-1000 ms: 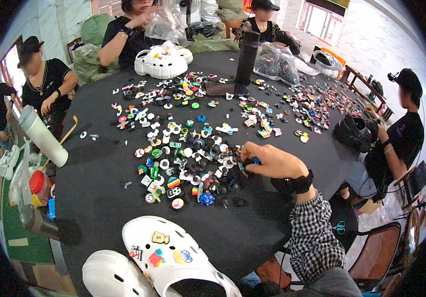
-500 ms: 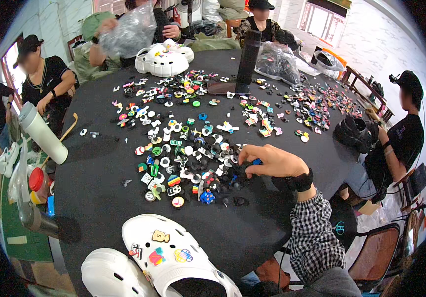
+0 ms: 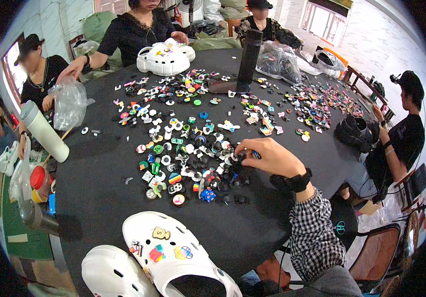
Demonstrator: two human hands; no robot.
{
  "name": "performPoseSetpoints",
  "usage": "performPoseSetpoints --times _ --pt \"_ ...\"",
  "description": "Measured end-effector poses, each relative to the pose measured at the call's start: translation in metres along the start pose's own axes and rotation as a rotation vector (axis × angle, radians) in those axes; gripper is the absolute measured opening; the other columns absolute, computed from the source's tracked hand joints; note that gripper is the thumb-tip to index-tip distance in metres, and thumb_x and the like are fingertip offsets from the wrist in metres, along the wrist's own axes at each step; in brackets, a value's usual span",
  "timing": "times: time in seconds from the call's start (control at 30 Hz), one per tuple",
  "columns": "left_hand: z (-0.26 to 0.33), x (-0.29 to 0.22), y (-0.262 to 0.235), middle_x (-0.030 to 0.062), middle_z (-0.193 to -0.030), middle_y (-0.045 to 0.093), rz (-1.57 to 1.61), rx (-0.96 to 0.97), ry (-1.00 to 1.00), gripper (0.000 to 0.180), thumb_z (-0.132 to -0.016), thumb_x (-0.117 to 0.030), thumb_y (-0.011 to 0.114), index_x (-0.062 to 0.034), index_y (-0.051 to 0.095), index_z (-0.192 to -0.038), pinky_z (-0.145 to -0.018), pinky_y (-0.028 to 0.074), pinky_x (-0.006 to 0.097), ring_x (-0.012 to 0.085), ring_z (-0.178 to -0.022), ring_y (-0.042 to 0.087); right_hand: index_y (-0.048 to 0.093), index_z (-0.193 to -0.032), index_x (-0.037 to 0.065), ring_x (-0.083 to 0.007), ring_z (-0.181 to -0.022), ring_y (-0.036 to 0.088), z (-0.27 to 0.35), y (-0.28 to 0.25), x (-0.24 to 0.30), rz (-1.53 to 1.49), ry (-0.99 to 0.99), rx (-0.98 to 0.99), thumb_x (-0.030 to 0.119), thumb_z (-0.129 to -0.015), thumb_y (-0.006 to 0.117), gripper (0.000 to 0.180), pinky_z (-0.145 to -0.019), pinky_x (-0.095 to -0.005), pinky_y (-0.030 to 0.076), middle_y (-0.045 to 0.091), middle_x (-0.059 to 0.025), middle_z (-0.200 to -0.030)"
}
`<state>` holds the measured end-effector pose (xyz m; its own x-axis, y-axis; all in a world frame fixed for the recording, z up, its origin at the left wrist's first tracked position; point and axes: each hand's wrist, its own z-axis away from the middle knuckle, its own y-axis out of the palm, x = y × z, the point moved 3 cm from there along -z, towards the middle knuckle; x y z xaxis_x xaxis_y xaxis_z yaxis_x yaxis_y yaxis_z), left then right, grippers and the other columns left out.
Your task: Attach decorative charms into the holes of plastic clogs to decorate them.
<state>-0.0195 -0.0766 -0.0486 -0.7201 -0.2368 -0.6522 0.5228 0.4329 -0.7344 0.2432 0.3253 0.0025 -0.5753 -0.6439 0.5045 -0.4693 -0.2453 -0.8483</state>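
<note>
My right hand (image 3: 272,156) reaches in from the lower right, at the right side of a loose pile of small rubber shoe charms (image 3: 176,177). Its fingers are curled and the thumb is close to the forefinger. A dark charm with a bit of blue (image 3: 256,155) shows between them, mostly hidden by the fingers. My left hand is out of view. Close to me lies a white clog (image 3: 171,237) with several charms on its upper, among them a money bag and a coloured globe shape. A second white clog (image 3: 111,270) leans beside it on the left.
Another pair of white clogs (image 3: 163,60) stands across the black table, by a person (image 3: 139,34). A black upright holder (image 3: 249,59), more charms (image 3: 317,106) and clear bags (image 3: 278,64) lie beyond. A pale green bottle (image 3: 45,133) is at left; people sit around.
My right hand has shifted slightly left and its fingers have drawn closer together at the pile. The person opposite has moved a clear plastic bag to the left and down.
</note>
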Motion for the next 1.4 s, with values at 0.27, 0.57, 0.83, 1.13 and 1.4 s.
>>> performPoseSetpoints --times 0.27,0.57,0.83,1.13,1.4 --pt "-0.002 0.000 0.000 0.0198 -0.124 0.056 0.056 0.030 -0.010 0.036 -0.095 -0.014 0.054 0.0061 0.052 -0.124 -0.096 0.039 0.038 0.0325 -0.110 0.053 0.060 -0.101 0.004 -0.0299 -0.081 0.063 -0.005 0.011 0.000 0.040 0.048 0.091 0.014 -0.078 0.066 0.025 -0.072 -0.0384 0.050 0.065 -0.0128 -0.087" --pt "0.001 0.002 0.002 0.0198 -0.126 0.055 0.049 0.025 -0.059 0.036 -0.092 -0.011 0.055 0.0056 0.052 -0.124 -0.098 0.037 0.038 0.0321 -0.113 0.053 0.061 -0.105 -0.001 -0.0242 -0.078 0.066 0.000 -0.001 -0.004 -0.185 0.097 0.104 0.012 -0.088 0.057 0.022 -0.073 -0.0351 0.051 0.067 -0.0144 -0.085" --pt "0.006 0.005 0.003 0.0196 -0.131 0.052 0.011 0.014 -0.118 0.039 -0.093 -0.015 0.055 0.0039 0.051 -0.127 -0.100 0.036 0.038 0.0324 -0.118 0.050 0.061 -0.101 0.000 -0.0221 -0.071 0.065 -0.003 0.006 -0.004 -0.188 0.068 0.165 0.012 -0.089 0.055 0.018 -0.068 -0.0341 0.051 0.067 -0.0129 -0.078" --pt "0.008 0.009 0.004 0.0187 -0.132 0.051 0.029 0.014 -0.130 0.041 -0.092 -0.016 0.055 0.0030 0.050 -0.128 -0.100 0.035 0.038 0.0320 -0.119 0.049 0.062 -0.100 0.003 -0.0288 -0.081 0.065 -0.008 0.010 0.014 -0.092 -0.009 0.033 0.011 -0.085 0.061 0.018 -0.074 -0.0373 0.051 0.067 -0.0135 -0.087" --pt "0.010 0.008 0.004 0.0199 -0.126 0.056 0.014 -0.020 -0.080 0.037 -0.091 -0.016 0.057 0.0034 0.055 -0.123 -0.098 0.037 0.039 0.0340 -0.114 0.052 0.062 -0.108 0.008 -0.0288 -0.086 0.064 -0.016 0.032 0.051 0.118 -0.155 0.168 0.026 -0.083 0.066 0.031 -0.074 -0.0388 0.050 0.066 -0.0114 -0.092"
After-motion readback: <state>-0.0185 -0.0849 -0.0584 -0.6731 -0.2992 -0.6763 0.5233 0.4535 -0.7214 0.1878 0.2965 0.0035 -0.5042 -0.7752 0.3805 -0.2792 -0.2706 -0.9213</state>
